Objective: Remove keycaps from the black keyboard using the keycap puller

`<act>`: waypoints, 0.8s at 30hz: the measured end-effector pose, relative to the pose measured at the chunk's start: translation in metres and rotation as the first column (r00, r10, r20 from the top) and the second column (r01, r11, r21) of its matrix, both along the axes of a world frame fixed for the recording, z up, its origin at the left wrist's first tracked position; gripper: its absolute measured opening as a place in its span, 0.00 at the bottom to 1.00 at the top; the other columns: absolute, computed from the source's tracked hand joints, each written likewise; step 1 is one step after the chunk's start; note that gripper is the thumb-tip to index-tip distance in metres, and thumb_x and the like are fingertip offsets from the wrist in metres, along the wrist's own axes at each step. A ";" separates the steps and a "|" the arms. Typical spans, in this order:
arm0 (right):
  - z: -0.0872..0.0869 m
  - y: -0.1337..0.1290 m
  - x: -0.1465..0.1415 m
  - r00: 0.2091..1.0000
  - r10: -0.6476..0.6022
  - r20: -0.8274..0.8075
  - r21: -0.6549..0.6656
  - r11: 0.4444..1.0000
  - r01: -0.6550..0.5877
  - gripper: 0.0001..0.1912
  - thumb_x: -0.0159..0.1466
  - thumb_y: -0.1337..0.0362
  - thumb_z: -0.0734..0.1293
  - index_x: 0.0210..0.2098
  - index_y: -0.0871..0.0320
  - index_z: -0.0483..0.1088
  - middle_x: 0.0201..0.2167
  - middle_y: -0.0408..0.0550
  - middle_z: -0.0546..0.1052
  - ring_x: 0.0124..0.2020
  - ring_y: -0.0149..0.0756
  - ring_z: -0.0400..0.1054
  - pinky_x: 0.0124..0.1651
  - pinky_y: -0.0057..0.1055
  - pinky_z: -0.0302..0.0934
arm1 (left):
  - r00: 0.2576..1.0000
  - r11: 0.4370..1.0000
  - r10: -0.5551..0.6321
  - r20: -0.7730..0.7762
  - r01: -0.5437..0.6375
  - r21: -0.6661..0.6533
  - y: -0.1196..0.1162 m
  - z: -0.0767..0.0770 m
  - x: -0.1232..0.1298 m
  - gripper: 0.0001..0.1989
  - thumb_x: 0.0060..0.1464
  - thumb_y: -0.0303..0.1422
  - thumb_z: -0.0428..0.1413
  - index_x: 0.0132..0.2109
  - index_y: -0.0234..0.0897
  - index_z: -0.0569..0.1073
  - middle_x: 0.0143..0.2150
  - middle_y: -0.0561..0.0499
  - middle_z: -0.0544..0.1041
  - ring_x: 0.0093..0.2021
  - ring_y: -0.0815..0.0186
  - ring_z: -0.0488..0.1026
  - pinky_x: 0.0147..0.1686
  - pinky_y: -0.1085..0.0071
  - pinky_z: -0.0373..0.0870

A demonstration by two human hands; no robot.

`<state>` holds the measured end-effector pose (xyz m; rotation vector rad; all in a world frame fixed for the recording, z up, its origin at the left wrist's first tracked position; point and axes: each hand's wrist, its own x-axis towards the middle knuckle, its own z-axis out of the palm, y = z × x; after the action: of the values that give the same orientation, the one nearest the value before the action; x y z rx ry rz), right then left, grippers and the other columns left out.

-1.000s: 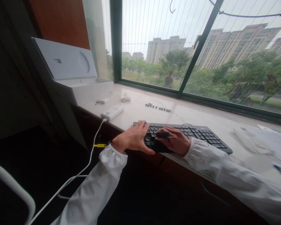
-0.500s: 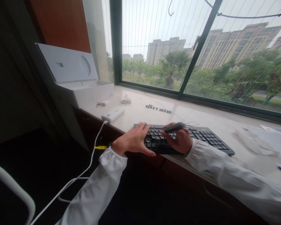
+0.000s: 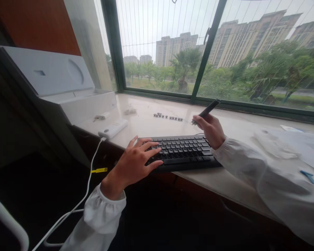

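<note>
A black keyboard point(image 3: 183, 150) lies at the front edge of the pale tabletop, and some key spots on its left half look bare. Across its left end my left hand point(image 3: 140, 157) rests with fingers spread, holding nothing. My right hand point(image 3: 211, 130) is raised over the keyboard's far right part, closed round a black stick-shaped tool point(image 3: 208, 109). That tool slants up and away, its narrow lower end poking out past the thumb; its exact kind is unclear. Behind the keyboard, several small dark keycaps point(image 3: 169, 117) stand in a row.
An open white box point(image 3: 89, 104) stands at the left. Before it lies a white power bank point(image 3: 113, 129) with a white cable point(image 3: 90, 174) hanging off the edge. Crumpled clear plastic point(image 3: 276, 144), papers point(image 3: 308, 146) and a blue item point(image 3: 309, 177) lie right. A window runs behind.
My right hand has lifted off the keys toward the far right, and the black tool has swung from nearly level to a steep slant. My left hand stays on the keyboard. The view has shifted.
</note>
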<state>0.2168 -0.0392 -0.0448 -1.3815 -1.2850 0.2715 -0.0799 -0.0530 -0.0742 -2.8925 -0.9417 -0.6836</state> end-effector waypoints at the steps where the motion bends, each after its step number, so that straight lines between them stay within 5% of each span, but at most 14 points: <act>1: -0.001 0.002 0.003 1.000 -0.008 -0.016 -0.010 1.000 0.008 0.20 0.57 0.46 0.68 0.31 0.59 0.72 0.27 0.46 0.75 0.27 0.33 0.66 0.31 0.31 0.59 | 1.000 1.000 0.011 0.010 -0.011 0.016 -0.005 0.000 0.001 0.18 0.63 0.46 0.49 0.56 0.50 0.71 0.59 0.55 0.72 0.62 0.58 0.63 0.67 0.47 0.49; 13: 0.006 0.005 0.011 0.995 0.003 -0.102 -0.014 1.000 -0.005 0.17 0.56 0.50 0.70 0.31 0.59 0.72 0.26 0.45 0.73 0.27 0.31 0.63 0.30 0.29 0.58 | 0.983 0.982 0.174 0.056 -0.178 0.069 -0.030 -0.006 0.020 0.19 0.61 0.44 0.52 0.56 0.44 0.72 0.56 0.51 0.73 0.58 0.57 0.66 0.65 0.48 0.54; 24: 0.016 0.023 0.062 0.946 -0.139 -0.293 -0.051 0.990 0.129 0.10 0.56 0.58 0.67 0.28 0.59 0.67 0.17 0.39 0.62 0.18 0.25 0.53 0.17 0.24 0.48 | 0.975 0.964 0.214 0.066 -0.222 0.148 -0.038 -0.019 0.046 0.21 0.62 0.45 0.50 0.57 0.40 0.71 0.58 0.47 0.72 0.58 0.54 0.66 0.64 0.47 0.54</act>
<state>0.2790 -0.0161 -0.0284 -1.3883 -0.9381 0.3909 -0.0342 -0.0912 -0.0928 -2.5995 -1.1369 -0.7748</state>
